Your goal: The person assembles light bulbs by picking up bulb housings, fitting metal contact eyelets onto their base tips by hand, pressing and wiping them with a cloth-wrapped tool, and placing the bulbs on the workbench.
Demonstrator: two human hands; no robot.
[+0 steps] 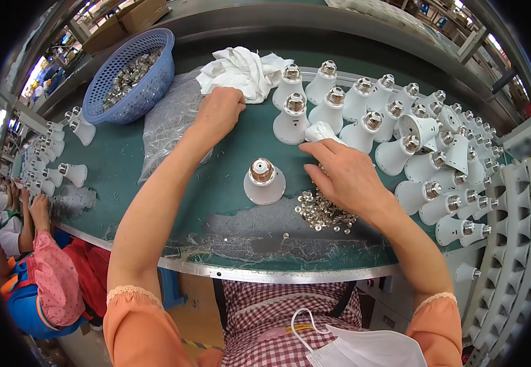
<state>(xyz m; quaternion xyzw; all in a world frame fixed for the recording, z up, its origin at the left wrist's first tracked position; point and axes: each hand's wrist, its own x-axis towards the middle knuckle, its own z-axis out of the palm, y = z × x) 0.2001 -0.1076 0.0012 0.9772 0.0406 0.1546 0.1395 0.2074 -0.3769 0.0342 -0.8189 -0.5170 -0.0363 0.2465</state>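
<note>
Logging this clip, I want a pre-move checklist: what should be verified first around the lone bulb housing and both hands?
1. Lone bulb housing upright: ok.
2. Metal cap on its top: ok.
3. Small metal parts all in one pile: not ok, a few lie apart.
4. Left hand empty: cannot tell, fingers curled near the large white cloth.
5. Right hand empty: cannot tell, thumb and forefinger apart, palm hidden.
</note>
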